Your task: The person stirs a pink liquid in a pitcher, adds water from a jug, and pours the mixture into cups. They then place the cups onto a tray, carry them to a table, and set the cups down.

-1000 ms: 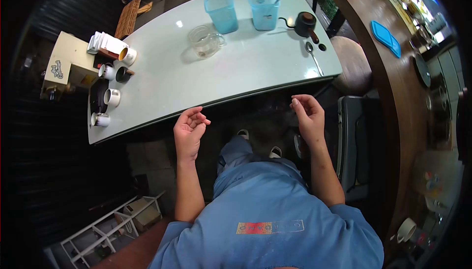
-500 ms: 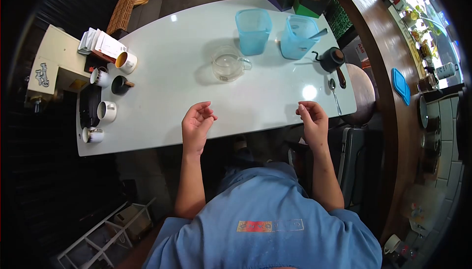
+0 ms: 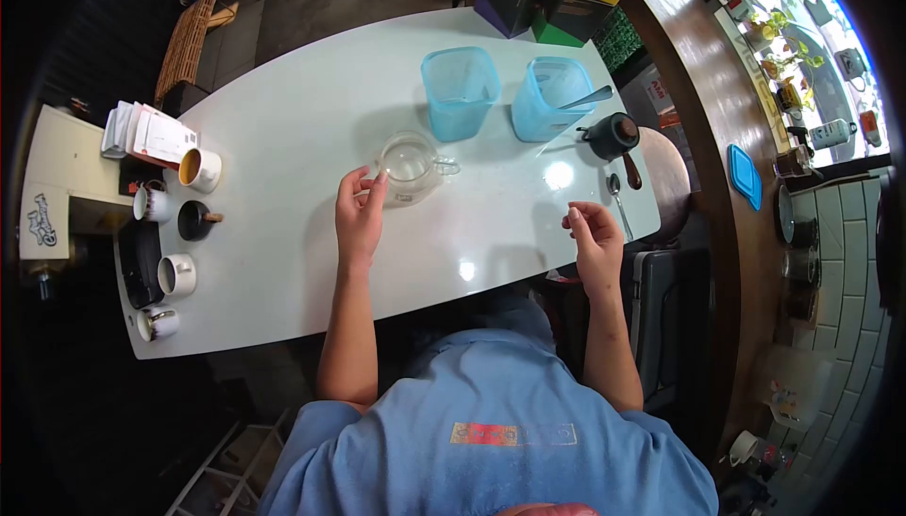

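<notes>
Left hand (image 3: 359,209) reaches over the counter (image 3: 283,233), fingers loosely spread, fingertips at or perhaps just touching the near-left side of the glass pitcher (image 3: 410,167), gripping nothing. That pitcher stands mid-counter, just before two blue tubs (image 3: 460,91). Right hand (image 3: 593,238) hovers half-curled and empty at the counter's near right edge, beside a spoon (image 3: 617,197).

Spoon (image 3: 587,97) bowl hidden inside tub (image 3: 547,101)
</notes>
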Demonstrator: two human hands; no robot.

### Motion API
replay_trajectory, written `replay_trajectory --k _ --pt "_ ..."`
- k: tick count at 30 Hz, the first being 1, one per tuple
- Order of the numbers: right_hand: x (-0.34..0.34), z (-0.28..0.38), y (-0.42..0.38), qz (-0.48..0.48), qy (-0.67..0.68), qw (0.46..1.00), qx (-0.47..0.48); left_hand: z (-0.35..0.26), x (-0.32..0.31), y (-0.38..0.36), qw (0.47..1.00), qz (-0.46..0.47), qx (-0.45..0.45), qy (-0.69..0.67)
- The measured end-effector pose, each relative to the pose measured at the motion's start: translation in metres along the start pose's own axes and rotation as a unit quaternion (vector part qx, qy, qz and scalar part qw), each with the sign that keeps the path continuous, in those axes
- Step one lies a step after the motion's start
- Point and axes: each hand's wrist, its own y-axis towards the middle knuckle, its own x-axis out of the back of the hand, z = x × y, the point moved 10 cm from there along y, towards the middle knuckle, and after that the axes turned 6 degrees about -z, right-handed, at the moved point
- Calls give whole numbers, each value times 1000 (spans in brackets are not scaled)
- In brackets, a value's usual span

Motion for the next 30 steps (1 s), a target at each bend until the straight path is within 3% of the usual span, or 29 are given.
replay_trajectory --k 6,16,22,27,30 --pt "13 17 33 13 40 999 23 4 -14 7 996 -49 5 76" --pt "18 39 91 66 78 993 60 -21 -9 4 969 -126 -75 197" --pt "24 37 119 95 69 991 70 -18 -15 -2 981 -105 -24 160" --pt "17 44 140 123 82 985 89 -28 -32 -8 978 -36 -47 199" --pt "15 45 155 110 16 988 111 -37 -42 -15 972 -17 -80 222"
